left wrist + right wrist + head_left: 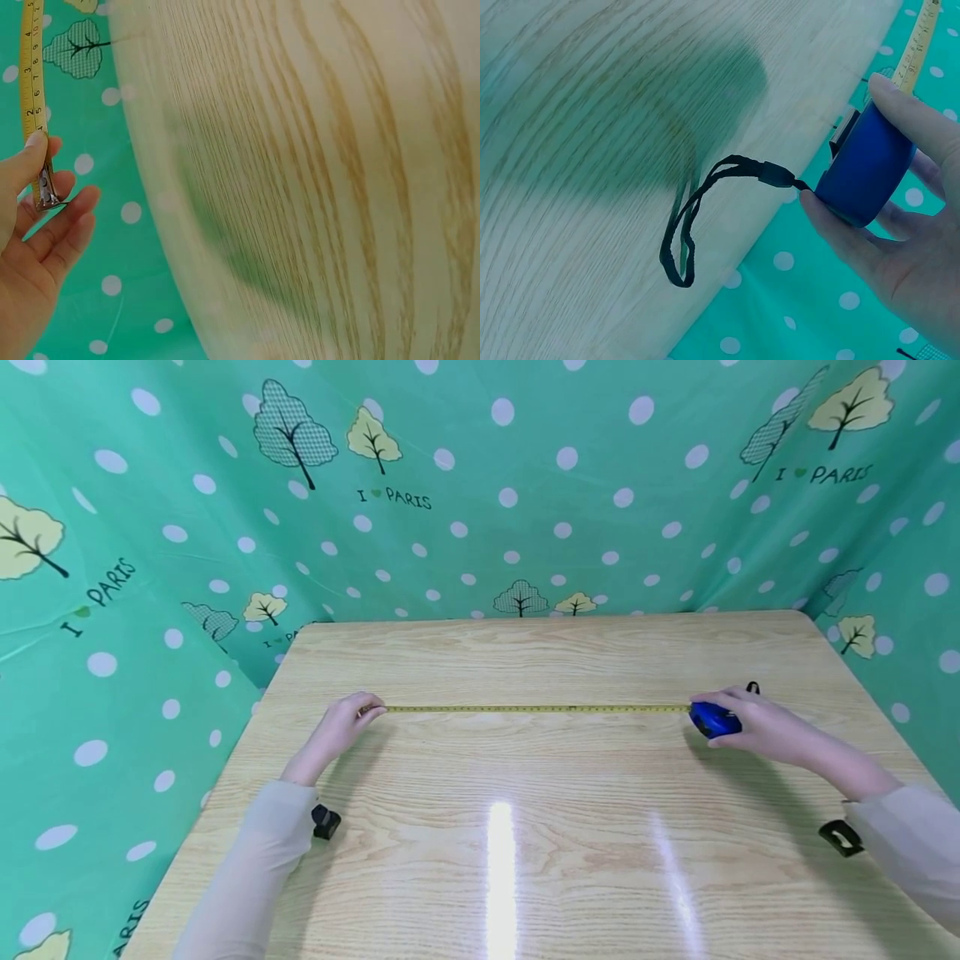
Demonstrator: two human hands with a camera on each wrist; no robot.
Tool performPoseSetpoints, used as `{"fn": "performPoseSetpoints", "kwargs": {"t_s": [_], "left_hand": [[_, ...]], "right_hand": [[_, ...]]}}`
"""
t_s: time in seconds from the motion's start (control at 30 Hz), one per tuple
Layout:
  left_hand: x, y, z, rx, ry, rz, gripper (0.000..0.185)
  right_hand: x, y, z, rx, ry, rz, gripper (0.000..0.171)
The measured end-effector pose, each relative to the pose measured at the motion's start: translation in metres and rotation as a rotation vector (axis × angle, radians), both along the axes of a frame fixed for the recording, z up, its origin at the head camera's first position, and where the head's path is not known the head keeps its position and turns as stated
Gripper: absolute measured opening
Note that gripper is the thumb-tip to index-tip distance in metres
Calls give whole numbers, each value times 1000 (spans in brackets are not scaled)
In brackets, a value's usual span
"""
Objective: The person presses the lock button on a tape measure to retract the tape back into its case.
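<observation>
A blue tape measure (pixel 715 720) is gripped in my right hand (pixel 757 722), thumb and fingers around its case. From it the yellow measuring tape (pixel 525 708) runs out straight across to the left, above the table. My left hand (pixel 341 724) pinches the far end of that tape. In the left wrist view the metal end hook (pixel 48 196) pokes out below the thumb, by the fingers. A black wrist strap (pixel 679 225) dangles from the case in the right wrist view.
Beneath both hands is a wood-grain table (pixel 585 868) with bright light reflections. Green polka-dot cloth (pixel 450 460) printed with trees hangs behind it and at both sides. Black wrist-worn pieces (pixel 326 822) show at both sleeves.
</observation>
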State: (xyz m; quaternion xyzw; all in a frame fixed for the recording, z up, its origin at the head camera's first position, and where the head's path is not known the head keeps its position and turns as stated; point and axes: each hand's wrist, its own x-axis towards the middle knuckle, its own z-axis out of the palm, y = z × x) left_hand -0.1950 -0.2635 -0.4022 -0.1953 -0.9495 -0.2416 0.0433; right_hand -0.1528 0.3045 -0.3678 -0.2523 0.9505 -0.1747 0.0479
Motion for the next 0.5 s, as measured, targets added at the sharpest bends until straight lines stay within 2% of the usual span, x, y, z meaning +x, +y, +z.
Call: {"fn": "performPoseSetpoints", "kwargs": {"t_s": [0.5], "left_hand": [[-1, 2, -1, 5, -3, 3, 15]], "right_hand": [[0, -6, -3, -19, 40, 20, 57]]}}
